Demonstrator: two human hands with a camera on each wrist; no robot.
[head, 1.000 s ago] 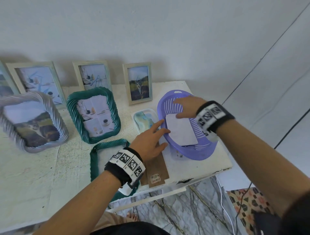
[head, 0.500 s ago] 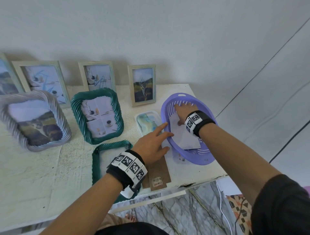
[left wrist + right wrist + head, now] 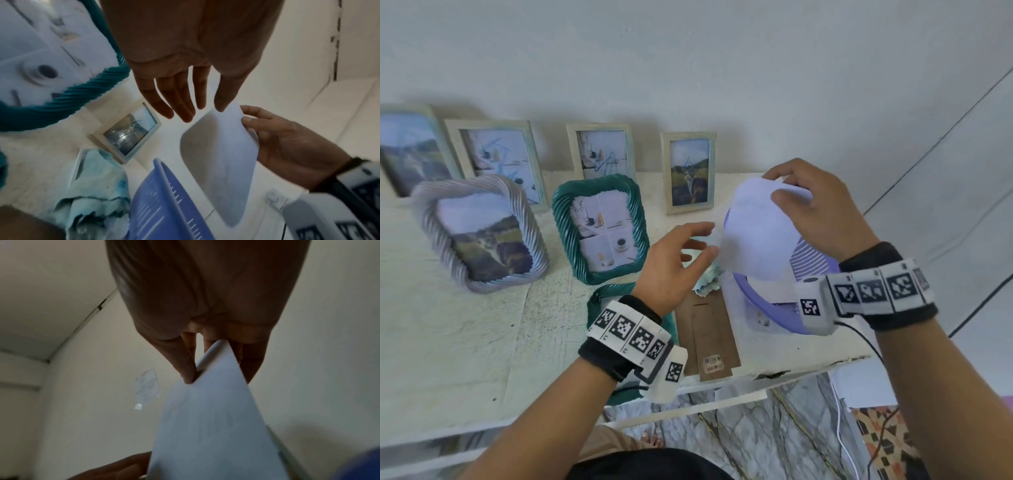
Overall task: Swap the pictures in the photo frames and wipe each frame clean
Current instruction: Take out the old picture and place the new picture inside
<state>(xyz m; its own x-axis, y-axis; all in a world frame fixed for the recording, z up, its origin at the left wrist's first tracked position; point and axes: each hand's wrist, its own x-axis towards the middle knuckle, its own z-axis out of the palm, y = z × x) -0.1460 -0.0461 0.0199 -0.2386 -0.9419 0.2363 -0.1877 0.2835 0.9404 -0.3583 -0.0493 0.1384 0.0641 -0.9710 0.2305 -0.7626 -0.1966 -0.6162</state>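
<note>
My right hand [image 3: 774, 186] pinches the top edge of a white picture [image 3: 756, 236], blank side toward me, in the air above the purple basket [image 3: 811, 260]. The right wrist view shows thumb and fingers [image 3: 188, 376] clamped on the sheet [image 3: 211, 426]. With straight fingers, my left hand [image 3: 702, 240] hovers at the picture's lower left edge and holds nothing; in the left wrist view its fingertips [image 3: 185, 116] are close to the sheet [image 3: 222, 162]. An empty teal frame [image 3: 599, 298] lies flat under my left wrist beside its brown backing board [image 3: 709, 329].
A teal frame [image 3: 561, 222] and a grey rope frame [image 3: 428, 222] stand upright on the white table [image 3: 482, 342]. Several pale wooden frames [image 3: 688, 171] lean on the wall. A bluish cloth [image 3: 92, 186] sits in a small tray. The table's front edge [image 3: 791, 370] is close.
My right hand lifted the white picture up out of the purple basket. My left hand rose off the table toward the sheet's lower edge.
</note>
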